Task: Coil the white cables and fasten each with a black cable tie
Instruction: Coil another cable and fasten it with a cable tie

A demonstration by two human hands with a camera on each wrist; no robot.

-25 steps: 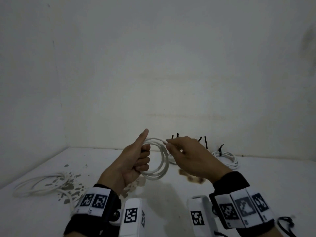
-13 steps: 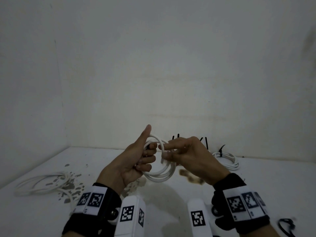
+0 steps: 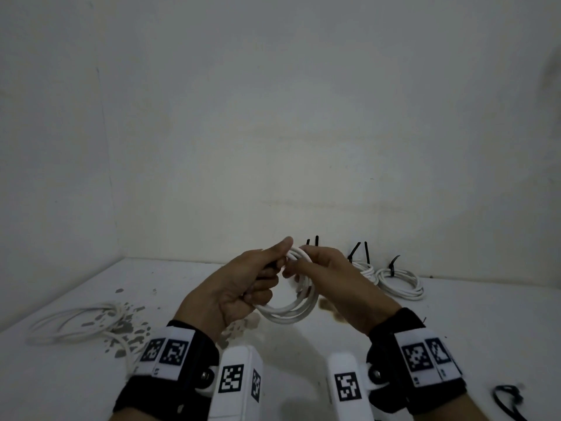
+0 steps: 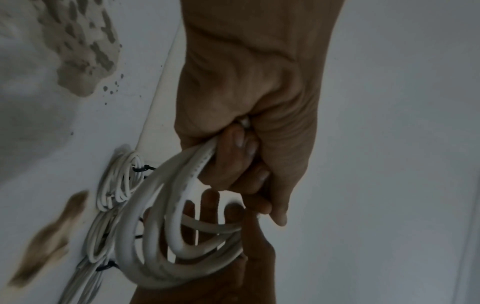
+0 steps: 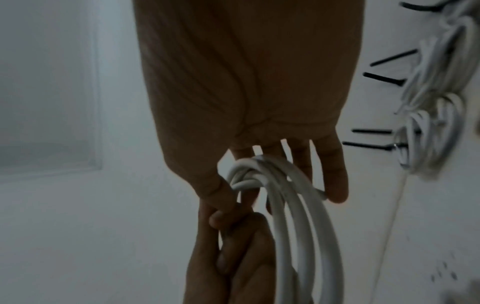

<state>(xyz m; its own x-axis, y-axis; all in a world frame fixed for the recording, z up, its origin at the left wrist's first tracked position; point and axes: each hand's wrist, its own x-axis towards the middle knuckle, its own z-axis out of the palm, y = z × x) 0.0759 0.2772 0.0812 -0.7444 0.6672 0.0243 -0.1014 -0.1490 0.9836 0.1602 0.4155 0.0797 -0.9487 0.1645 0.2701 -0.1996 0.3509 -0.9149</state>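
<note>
Above the table's middle I hold a coiled white cable (image 3: 293,312). My left hand (image 3: 264,281) grips the coil's left side with curled fingers, the thumb laid over its top. My right hand (image 3: 303,267) meets it there, fingers curled over the top strands. In the left wrist view the coil (image 4: 145,230) hangs from my left hand (image 4: 241,164). The right wrist view has my right hand (image 5: 275,191) with fingers passed behind the coil (image 5: 288,216), where a strand crosses round the bundle. No tie is on this coil.
Tied coils (image 3: 399,282) with upright black cable ties (image 3: 354,251) lie by the back wall on the right. A loose white cable (image 3: 76,325) sprawls over chipped paint at the left. A black tie (image 3: 510,399) lies at the near right.
My right hand has moved in against the left at the coil's top, bringing the cable's end with it. The left thumb, raised before, now lies down on the coil.
</note>
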